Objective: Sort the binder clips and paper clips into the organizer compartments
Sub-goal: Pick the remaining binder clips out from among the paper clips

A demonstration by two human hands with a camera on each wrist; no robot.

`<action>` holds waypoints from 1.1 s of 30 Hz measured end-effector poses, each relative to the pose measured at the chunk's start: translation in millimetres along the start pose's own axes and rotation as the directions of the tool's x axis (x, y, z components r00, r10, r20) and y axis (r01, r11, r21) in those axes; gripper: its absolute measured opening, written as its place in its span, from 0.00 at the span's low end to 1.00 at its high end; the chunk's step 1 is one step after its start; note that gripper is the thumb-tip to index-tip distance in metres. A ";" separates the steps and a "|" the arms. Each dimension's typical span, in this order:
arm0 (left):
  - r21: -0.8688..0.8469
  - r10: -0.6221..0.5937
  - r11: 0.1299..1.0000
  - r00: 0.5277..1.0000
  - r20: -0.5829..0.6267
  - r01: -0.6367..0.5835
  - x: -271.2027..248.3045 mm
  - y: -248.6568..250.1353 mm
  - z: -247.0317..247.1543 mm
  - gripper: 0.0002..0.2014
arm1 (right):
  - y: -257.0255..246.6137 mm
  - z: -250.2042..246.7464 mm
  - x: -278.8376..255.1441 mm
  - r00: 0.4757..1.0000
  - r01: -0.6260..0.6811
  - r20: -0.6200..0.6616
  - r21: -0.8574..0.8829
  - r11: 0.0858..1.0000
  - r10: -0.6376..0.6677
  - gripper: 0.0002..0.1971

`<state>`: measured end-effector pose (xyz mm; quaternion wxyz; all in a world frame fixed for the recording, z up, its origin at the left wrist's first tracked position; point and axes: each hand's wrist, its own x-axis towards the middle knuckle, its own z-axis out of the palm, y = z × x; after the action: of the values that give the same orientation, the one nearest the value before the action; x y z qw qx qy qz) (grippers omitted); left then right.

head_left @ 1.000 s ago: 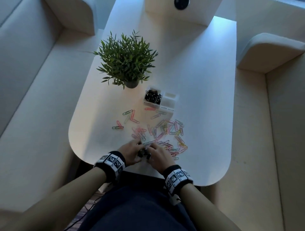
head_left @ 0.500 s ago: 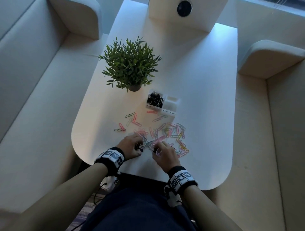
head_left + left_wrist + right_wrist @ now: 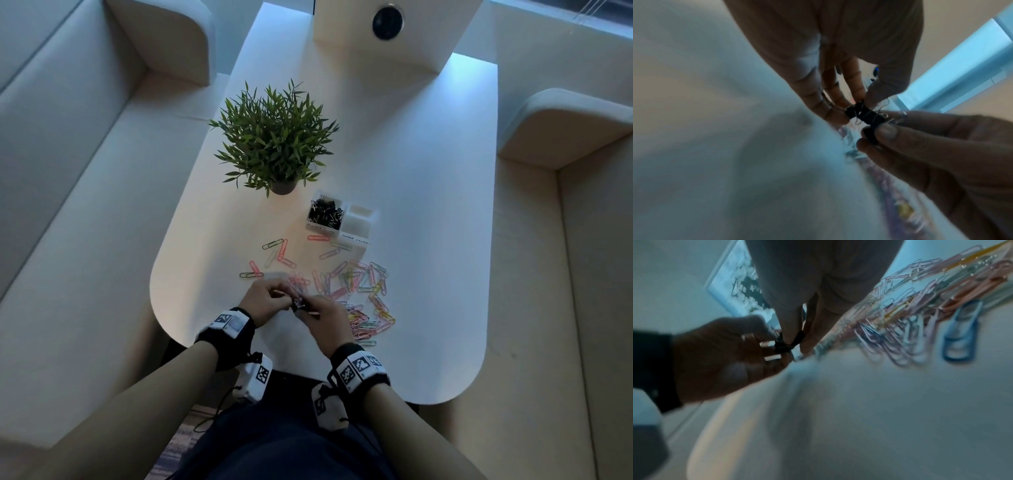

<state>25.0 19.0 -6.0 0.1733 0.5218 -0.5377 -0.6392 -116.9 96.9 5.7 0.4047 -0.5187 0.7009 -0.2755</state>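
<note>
Both hands meet just above the near part of the white table (image 3: 428, 212). My left hand (image 3: 265, 301) and my right hand (image 3: 325, 318) pinch small black binder clips (image 3: 298, 304) between their fingertips; the left wrist view shows the clips (image 3: 865, 113) clumped together, the right wrist view shows them (image 3: 786, 344) too. Coloured paper clips (image 3: 356, 284) lie scattered beyond and right of the hands. The clear organizer (image 3: 339, 219) stands farther back: its left compartment holds black binder clips (image 3: 325, 212), its right compartment (image 3: 358, 222) looks bare.
A potted green plant (image 3: 274, 137) stands behind and left of the organizer. A white block with a round dark port (image 3: 387, 17) sits at the table's far end. Cushioned benches (image 3: 68, 205) flank the table on both sides.
The hands lifted slightly off the near table edge and came together again, both now pinching the black binder clips between them. The head view shifted a little.
</note>
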 end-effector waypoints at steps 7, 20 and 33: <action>-0.728 -0.252 0.628 0.957 0.145 0.276 15.4 41.6 20.8 0.11 | -42.9 -39.1 29.8 0.981 0.194 0.005 -0.165 0.967 -0.196 0.19; 0.487 0.216 0.853 0.976 -0.001 -0.188 135.6 153.6 23.8 0.10 | 6.7 -99.1 20.6 0.965 0.003 -0.261 -0.084 0.996 -0.025 0.07; 0.746 0.470 0.370 0.804 0.365 -0.554 131.0 119.6 17.2 0.21 | 59.7 -111.0 4.9 0.965 -0.154 -0.248 -0.257 0.954 0.089 0.16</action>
<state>-82.1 -118.1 32.8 0.0729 0.3168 -0.9131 -0.2462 -242.4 107.0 14.0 0.2603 -0.4892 0.8057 -0.2093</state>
